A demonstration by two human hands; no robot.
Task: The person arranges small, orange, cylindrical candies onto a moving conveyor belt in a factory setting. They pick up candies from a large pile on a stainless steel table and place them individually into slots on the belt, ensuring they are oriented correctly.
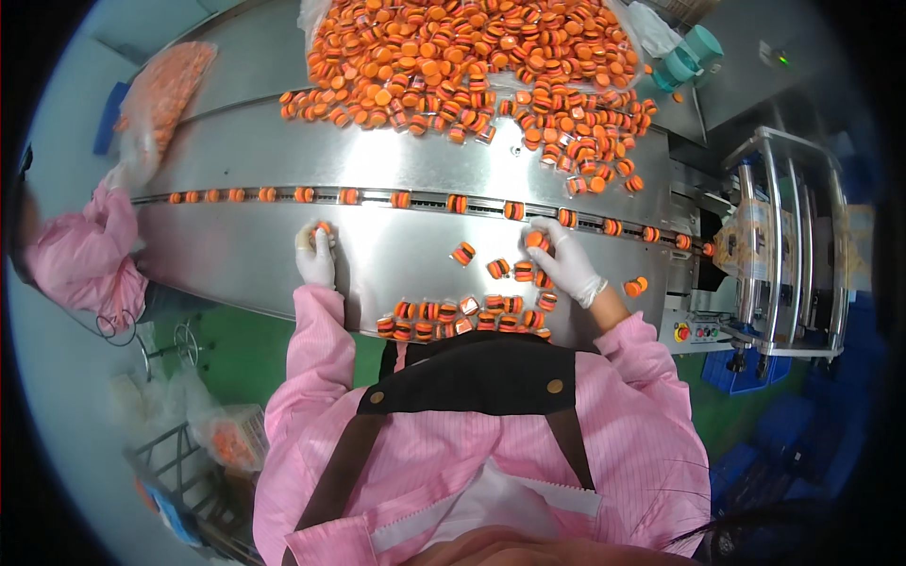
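Observation:
My left hand [317, 262], in a white glove, is closed on a small orange burger-shaped candy [323, 227], just on my side of the narrow conveyor channel [373, 198]. Fingers bent, my right hand [572, 264] pinches another orange burger-shaped candy [536, 240] a little below the channel. Spaced out single candies [457, 204] with orange ends and dark and red middles sit in a row along the channel. Beneath my right hand several loose candies [498, 269] lie on the steel table [406, 259]. More are grouped at the near edge against my apron [462, 377].
A big heap of candies [462, 57] covers the far side. Framed rollers with printed film [753, 241] stand at the right end, with buttons [696, 331] below. Another person in a pink sleeve [85, 250] is at the left by a full bag [170, 90]. Teal cups [684, 61] sit far right.

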